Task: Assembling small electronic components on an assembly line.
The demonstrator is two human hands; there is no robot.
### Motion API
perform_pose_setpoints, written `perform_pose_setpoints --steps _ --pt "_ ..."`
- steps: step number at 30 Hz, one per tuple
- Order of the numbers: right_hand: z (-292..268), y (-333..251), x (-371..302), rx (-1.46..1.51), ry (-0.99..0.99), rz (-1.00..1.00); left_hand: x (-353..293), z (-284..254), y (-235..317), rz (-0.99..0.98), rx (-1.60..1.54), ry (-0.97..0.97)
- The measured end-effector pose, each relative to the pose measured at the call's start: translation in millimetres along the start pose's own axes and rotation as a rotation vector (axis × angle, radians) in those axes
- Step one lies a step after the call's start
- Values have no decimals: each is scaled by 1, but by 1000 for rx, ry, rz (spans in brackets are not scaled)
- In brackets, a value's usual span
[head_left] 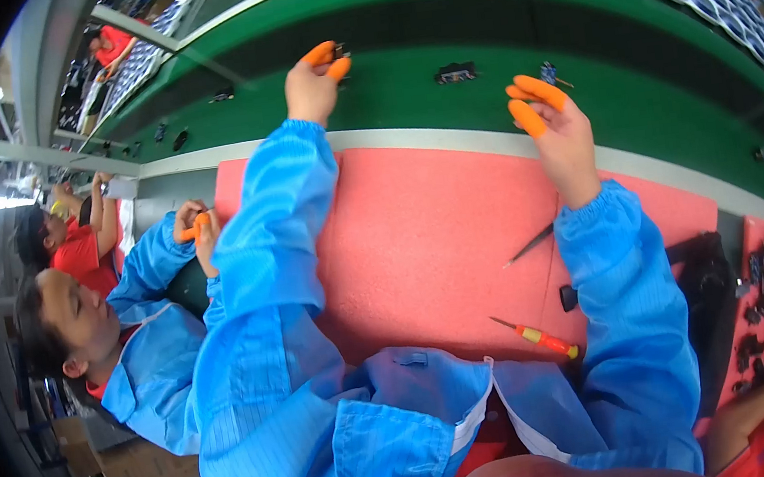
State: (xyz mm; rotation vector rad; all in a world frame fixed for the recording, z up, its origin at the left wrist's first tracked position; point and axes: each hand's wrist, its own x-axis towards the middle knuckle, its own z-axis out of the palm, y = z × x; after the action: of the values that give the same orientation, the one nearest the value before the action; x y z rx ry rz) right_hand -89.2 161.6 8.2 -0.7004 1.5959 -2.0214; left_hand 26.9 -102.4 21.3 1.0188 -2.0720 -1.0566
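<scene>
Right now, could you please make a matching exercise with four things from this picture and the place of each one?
Things:
1. left hand
2. right hand
3. screwdriver
4. tweezers

Places:
A. on the red mat, just left of the right sleeve, dark and thin
B. raised at the belt's near edge, fingers spread, holding nothing visible
C. on the red mat near the body, with an orange and yellow handle
D. reaching over the green belt, fingertips pinched on a small dark part

Pairs: 1-D, 2-B, 3-C, 4-A

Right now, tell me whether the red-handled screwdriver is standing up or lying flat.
Lying flat. The screwdriver rests lengthwise on the pink mat, tip pointing left, untouched by either hand.
</scene>
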Motion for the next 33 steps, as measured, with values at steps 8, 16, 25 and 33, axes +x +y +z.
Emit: perform_pose_setpoints --steps 8,16,25,33 --pt "3 -6 5 108 -10 -131 -115 89 85 -276 -919 -523" --pt "-13 -13 11 83 -2 -190 -125 93 92 -64 -850 -542" --pt "-9 -7 8 -383 -71 -430 -120 98 81 115 -721 -384" --pt "0 -12 1 -79 38 -232 -125 98 83 228 -675 -299"
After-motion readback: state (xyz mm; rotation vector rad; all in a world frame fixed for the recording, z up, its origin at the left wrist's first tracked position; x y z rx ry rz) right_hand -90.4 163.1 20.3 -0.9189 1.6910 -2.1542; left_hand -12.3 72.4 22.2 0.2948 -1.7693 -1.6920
